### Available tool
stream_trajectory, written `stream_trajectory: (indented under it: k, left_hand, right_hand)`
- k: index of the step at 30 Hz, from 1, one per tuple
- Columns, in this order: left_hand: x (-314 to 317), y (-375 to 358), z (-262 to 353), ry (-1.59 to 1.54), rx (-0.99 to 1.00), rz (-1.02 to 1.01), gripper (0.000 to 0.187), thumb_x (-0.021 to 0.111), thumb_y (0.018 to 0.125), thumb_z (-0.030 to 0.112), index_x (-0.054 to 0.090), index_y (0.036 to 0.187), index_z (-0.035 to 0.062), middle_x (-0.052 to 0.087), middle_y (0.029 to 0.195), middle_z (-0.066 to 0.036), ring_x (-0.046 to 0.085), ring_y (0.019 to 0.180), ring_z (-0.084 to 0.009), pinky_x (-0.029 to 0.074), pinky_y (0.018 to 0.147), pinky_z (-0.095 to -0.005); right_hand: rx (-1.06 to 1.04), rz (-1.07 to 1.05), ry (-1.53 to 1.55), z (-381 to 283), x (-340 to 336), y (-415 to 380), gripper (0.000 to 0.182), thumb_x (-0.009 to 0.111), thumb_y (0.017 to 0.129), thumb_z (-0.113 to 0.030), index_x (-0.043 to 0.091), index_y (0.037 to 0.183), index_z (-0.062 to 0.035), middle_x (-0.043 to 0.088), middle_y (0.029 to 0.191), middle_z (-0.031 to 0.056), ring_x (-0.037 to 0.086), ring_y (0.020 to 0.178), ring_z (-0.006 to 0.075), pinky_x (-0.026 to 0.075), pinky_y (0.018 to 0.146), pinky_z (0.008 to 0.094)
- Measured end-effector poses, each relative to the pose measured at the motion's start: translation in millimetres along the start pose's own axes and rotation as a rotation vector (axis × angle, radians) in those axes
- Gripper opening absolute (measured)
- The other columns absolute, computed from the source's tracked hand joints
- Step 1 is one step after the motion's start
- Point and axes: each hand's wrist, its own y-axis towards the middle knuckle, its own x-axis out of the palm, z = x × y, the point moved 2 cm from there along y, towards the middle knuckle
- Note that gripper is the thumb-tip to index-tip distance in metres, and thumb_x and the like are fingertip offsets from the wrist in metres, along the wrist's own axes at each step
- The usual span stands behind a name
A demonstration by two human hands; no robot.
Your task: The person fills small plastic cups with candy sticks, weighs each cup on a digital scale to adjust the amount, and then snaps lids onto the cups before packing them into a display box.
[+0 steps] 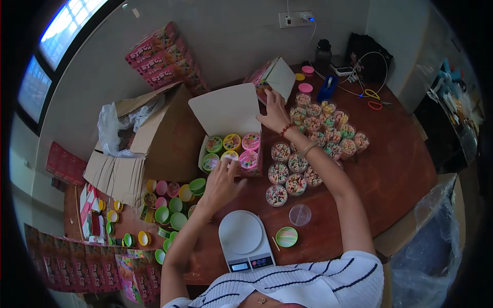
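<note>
An open carton (224, 109) stands at the middle of the table with its white lid flap raised. Inside it are several lidded cups (231, 142) with green, yellow and pink caps. My left hand (222, 182) reaches over the carton's front edge, fingers apart, fingertips right at the front row of cups. My right hand (275, 111) is at the carton's far right corner, fingers spread, its thumb close to the flap's edge. Behind that hand a second printed carton (281, 74) shows its white side.
Clear cups of small colourful sticks (312, 123) crowd the right of the table. A kitchen scale (240, 233) sits in front, beside a round clear lid (300, 215) and a green lid (286, 236). Loose coloured lids (176, 205) and a large cardboard box (174, 133) lie left. Scissors (377, 105) rest far right.
</note>
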Motion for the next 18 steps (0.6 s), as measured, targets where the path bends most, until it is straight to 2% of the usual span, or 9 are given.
stream_trajectory:
  k: [1,3,6,8,10,11,14,16,18]
  left_hand:
    - [2,-5,2,0.005,0.068,-0.019,0.054,0.08,0.083,0.027,0.057,0.125,0.0043,0.057,0.119,-0.017,0.058,0.111,-0.0366,0.051,0.095,-0.047]
    - [12,-8,1,0.022,0.022,-0.157,0.048,0.076,0.082,0.019,0.057,0.124,0.0048,0.059,0.116,-0.014,0.059,0.111,-0.0335,0.05,0.097,-0.0456]
    - [28,-5,-9,0.09,-0.005,-0.161,0.041,0.071,0.083,0.014,0.059,0.122,0.0062,0.06,0.113,-0.012,0.061,0.11,-0.0314,0.051,0.095,-0.0445]
    - [23,-5,-11,0.01,0.019,-0.13,0.036,0.071,0.084,0.012,0.06,0.118,0.0059,0.06,0.112,-0.013,0.062,0.107,-0.0326,0.051,0.092,-0.0447]
    - [-3,-1,-15,-0.158,-0.188,-0.023,0.028,0.068,0.089,0.009,0.059,0.115,0.0023,0.059,0.11,-0.018,0.061,0.105,-0.0369,0.051,0.092,-0.0471]
    - [-15,0,-28,-0.182,-0.263,0.092,0.025,0.067,0.092,0.009,0.059,0.114,0.0003,0.058,0.11,-0.02,0.061,0.104,-0.039,0.051,0.092,-0.0481]
    - [-17,-8,-81,-0.221,-0.498,0.232,0.034,0.058,0.102,0.016,0.054,0.128,-0.0055,0.058,0.117,-0.027,0.059,0.11,-0.0462,0.049,0.097,-0.0483]
    - [-10,-3,-99,-0.282,-0.587,0.136,0.044,0.054,0.105,0.021,0.049,0.138,-0.0075,0.056,0.13,-0.031,0.057,0.12,-0.0487,0.047,0.102,-0.0505]
    - [3,6,-101,-0.593,-0.508,-0.034,0.056,0.052,0.107,0.027,0.042,0.142,-0.0144,0.049,0.142,-0.036,0.051,0.132,-0.0496,0.043,0.11,-0.0507]
  right_hand:
    - [0.0,0.009,0.007,2,0,17,0.091,0.078,0.077,-0.026,0.034,0.149,0.0064,0.053,0.131,0.034,0.045,0.134,0.0472,0.035,0.118,0.0516]
    - [-0.132,-0.475,0.183,4,9,51,0.083,0.08,0.074,-0.02,0.045,0.146,0.0014,0.055,0.137,0.0279,0.048,0.132,0.0453,0.039,0.115,0.0471]
    - [-0.321,-1.204,0.392,-9,-18,70,0.068,0.076,0.078,-0.018,0.056,0.139,-0.0006,0.067,0.13,0.0212,0.062,0.123,0.0311,0.046,0.108,0.0387]
    - [-0.37,-1.235,0.309,6,7,78,0.058,0.074,0.081,-0.017,0.061,0.135,-0.0002,0.069,0.131,0.0194,0.065,0.119,0.0259,0.049,0.104,0.037]
    - [-0.272,-1.073,0.135,6,15,81,0.061,0.076,0.081,-0.019,0.06,0.137,-0.0006,0.069,0.129,0.0207,0.064,0.12,0.0353,0.05,0.103,0.0397]
    - [-0.336,-1.039,0.27,6,-1,73,0.055,0.073,0.088,-0.025,0.061,0.136,-0.0011,0.069,0.128,0.0221,0.066,0.118,0.0337,0.051,0.102,0.0406]
    - [0.038,-1.034,-0.027,-5,-25,38,0.052,0.062,0.1,-0.042,0.064,0.118,0.0067,0.074,0.109,0.0251,0.073,0.102,0.0347,0.056,0.092,0.0452]
    - [0.279,-1.106,-0.022,-26,-49,16,0.053,0.058,0.1,-0.039,0.065,0.114,0.0119,0.072,0.103,0.0313,0.071,0.101,0.0459,0.056,0.091,0.0502]
    - [0.112,-0.865,0.092,-32,-37,-33,0.05,0.054,0.104,-0.036,0.061,0.111,0.0132,0.069,0.097,0.0364,0.068,0.098,0.0494,0.055,0.088,0.0555]
